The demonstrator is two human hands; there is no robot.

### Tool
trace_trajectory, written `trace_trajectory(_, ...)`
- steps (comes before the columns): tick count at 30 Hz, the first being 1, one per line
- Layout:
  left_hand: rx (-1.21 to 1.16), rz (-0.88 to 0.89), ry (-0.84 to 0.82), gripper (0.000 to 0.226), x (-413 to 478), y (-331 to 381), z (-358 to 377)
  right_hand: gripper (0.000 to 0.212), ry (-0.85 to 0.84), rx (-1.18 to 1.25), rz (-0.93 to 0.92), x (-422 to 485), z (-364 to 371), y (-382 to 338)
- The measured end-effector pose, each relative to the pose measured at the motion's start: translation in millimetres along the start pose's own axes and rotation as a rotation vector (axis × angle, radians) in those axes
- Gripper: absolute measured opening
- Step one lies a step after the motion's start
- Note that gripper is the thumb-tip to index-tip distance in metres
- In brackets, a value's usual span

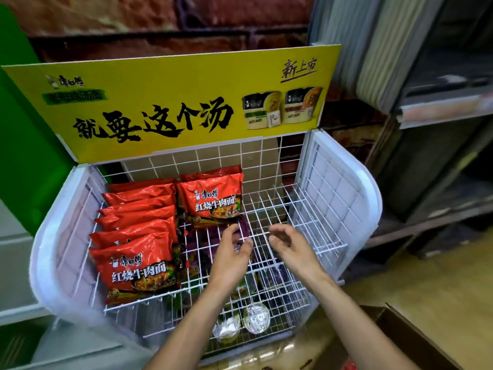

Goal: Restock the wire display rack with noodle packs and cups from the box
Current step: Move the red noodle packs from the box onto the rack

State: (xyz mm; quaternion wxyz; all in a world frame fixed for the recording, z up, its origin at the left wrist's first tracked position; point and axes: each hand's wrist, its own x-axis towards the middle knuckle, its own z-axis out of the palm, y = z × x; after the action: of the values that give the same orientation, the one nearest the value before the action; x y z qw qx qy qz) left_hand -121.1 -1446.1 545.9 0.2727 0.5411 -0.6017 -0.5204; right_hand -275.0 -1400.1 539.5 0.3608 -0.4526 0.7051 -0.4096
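Where the noodle packs lie: red noodle packs [138,265] sit on the top shelf of the wire display rack [333,188], one overlapping row down the left column and a short rear stack [213,198] in the middle column, long sides running across the shelf.
Gap to fill: bare wire in front of the rear stack and down the whole right column, directly under both hands.
Cups: foil-lidded cups [256,317] stand on the lower tier, seen through the wire.
Box: the cardboard box [400,332] is low at the right, beside the right forearm; its contents are hidden.
Left hand: the left hand [232,252] is over the middle column, fingers loosely curled, holding nothing.
Right hand: the right hand [290,244] is just beside it, palm inward, empty too.
Likely next reach: back and down to the right, the right hand being nearer the box.
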Motion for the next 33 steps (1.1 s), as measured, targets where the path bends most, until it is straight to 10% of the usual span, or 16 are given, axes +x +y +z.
trace_trajectory(33, 0.227, 0.132, -0.757, 0.028, -133, 0, 281, 0.022, 0.421, 0.116, 0.336, -223, -188, 180)
